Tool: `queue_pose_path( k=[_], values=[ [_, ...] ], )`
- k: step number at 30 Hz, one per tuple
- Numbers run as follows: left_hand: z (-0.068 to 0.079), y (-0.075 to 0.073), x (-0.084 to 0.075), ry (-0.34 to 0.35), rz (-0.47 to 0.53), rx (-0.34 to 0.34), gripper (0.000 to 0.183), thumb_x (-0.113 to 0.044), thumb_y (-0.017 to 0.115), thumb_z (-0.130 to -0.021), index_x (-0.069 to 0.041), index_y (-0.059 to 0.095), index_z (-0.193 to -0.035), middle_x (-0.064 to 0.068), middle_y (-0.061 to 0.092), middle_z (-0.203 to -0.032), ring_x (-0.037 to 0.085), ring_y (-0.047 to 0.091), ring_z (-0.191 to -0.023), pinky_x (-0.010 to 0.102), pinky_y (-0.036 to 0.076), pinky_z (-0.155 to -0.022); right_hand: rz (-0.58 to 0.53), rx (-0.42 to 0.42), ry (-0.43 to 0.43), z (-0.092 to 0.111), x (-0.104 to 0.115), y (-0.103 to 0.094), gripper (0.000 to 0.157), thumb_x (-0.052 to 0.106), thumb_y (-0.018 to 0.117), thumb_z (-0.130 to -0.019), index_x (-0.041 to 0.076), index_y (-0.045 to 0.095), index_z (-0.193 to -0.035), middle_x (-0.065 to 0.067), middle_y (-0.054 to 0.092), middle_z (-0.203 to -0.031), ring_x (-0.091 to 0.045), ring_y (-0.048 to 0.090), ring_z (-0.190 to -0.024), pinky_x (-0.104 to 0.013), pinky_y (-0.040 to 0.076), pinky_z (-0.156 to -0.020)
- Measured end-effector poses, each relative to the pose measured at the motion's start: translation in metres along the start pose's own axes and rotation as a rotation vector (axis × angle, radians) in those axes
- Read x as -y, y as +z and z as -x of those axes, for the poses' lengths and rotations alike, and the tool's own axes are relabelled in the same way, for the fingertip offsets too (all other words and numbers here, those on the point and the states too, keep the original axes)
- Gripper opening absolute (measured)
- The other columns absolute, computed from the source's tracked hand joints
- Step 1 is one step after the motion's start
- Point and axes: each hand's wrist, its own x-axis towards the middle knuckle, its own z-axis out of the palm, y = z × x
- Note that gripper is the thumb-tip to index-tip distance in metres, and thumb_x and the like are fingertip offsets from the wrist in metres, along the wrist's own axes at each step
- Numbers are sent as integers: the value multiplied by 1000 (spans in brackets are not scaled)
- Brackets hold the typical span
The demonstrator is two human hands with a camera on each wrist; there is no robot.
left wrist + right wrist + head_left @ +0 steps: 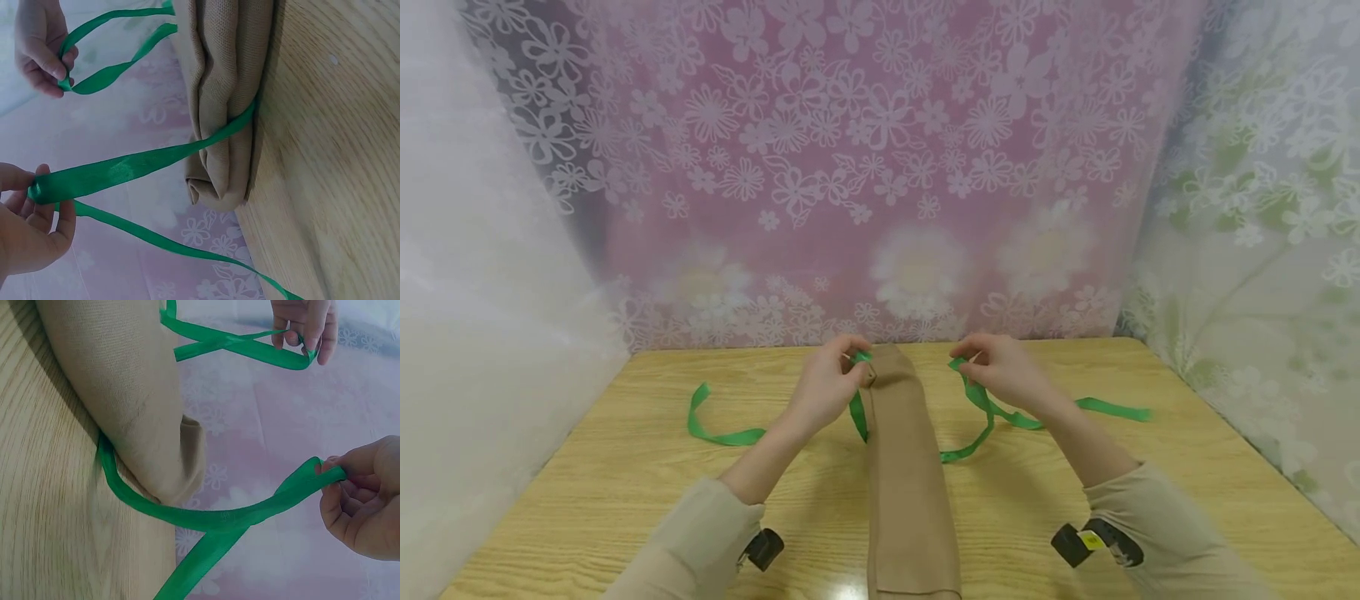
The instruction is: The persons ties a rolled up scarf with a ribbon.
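Observation:
A long brown folded cloth (904, 467) lies lengthwise down the middle of the table. Green ribbon (125, 170) passes beneath it and comes out on both sides. My left hand (831, 379) pinches the ribbon left of the cloth's far part, lifting it off the table. On the other side, my right hand (1003, 371) pinches the ribbon between thumb and fingers, also raised. In the right wrist view a bent loop of green ribbon (225, 519) leads from under the cloth to the right fingertips. Loose ribbon tails trail outward on both sides.
The wooden table (625, 500) ends at a pink flowered curtain (880, 167) behind. A pale sheet (490, 250) hangs at the left and a leafy flowered curtain (1270, 250) at the right. Each wrist wears a small black camera (764, 549).

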Motion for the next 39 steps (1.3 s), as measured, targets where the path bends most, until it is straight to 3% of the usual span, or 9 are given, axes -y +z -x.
queue_pose_path(
  k=[4,11,18,27,31,34,39],
  values=[
    [-2,2,-2,13,-12,11,22,-4,53,-87,-6,61,-108,5,58,-93,14,41,-56,21,30,-43,-12,28,-61,-3,4,6,21,11,56,-92,3,63,-110,-6,65,-89,-24,62,-78,-32,48,-65],
    [-7,5,-4,23,-72,52,16,-7,55,-90,-7,64,-103,5,60,-89,15,49,-59,27,40,-48,-67,82,-122,-6,9,18,20,8,55,-93,3,64,-110,-7,64,-89,-16,60,-71,-31,49,-63],
    [-7,7,-7,55,-106,78,13,-6,57,-90,-7,67,-100,-1,63,-84,13,55,-72,26,46,-57,-136,116,-171,-8,10,32,23,4,55,-91,0,63,-111,-7,66,-87,-25,62,-70,-30,48,-58],
    [-11,10,-9,133,-172,75,17,-4,60,-88,-5,67,-103,3,66,-88,11,56,-67,23,46,-53,-299,151,-111,-10,20,44,38,3,56,-90,-1,50,-127,-7,65,-88,-29,62,-73,-37,50,-70],
    [-12,13,-10,161,-168,68,18,-5,60,-88,-5,67,-105,4,67,-90,12,58,-68,23,46,-53,-385,148,-62,-12,21,48,42,3,57,-89,0,46,-130,-10,66,-88,-35,61,-74,-34,49,-69],
    [-12,15,-11,149,-144,76,20,-5,60,-89,-7,67,-107,4,68,-93,13,61,-73,24,47,-56,-465,153,-26,-12,22,50,46,2,58,-89,-4,44,-131,-12,66,-87,-35,60,-76,-35,49,-70],
    [-12,21,-12,91,-77,113,22,-3,59,-89,-7,67,-109,3,68,-94,13,62,-76,23,47,-58,-613,185,27,-13,24,54,56,2,60,-87,-6,36,-137,-13,66,-85,-25,59,-73,-35,50,-71]
  ],
)
